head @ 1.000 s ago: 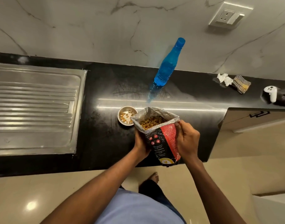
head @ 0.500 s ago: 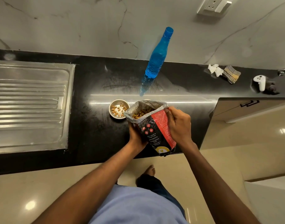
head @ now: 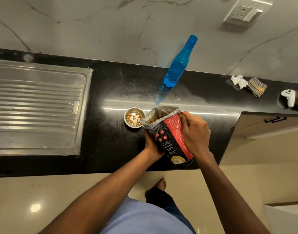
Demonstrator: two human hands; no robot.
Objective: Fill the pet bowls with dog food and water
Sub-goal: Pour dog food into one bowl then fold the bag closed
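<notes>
A small steel pet bowl [head: 134, 117] sits on the black counter [head: 107, 92] with a thin layer of brown kibble in it. Just right of it I hold an open black-and-red dog food bag [head: 170, 137], its silver mouth tipped toward the bowl's rim with kibble showing inside. My left hand [head: 152, 144] grips the bag's lower left side. My right hand [head: 194, 132] clasps its upper right edge. A tall blue water bottle [head: 176, 70] stands capped behind the bag, near the wall.
A steel sink drainboard [head: 36, 107] fills the counter's left. At the right lie crumpled white tissue [head: 237, 80], a checked cloth [head: 256, 86] and a white controller [head: 289, 97]. A drawer front [head: 271, 122] juts out below the counter. A wall socket [head: 246, 12] sits above.
The bag's mouth has tilted further left and down toward the bowl and its opening has narrowed. Both hands keep their hold. The camera view has shifted slightly.
</notes>
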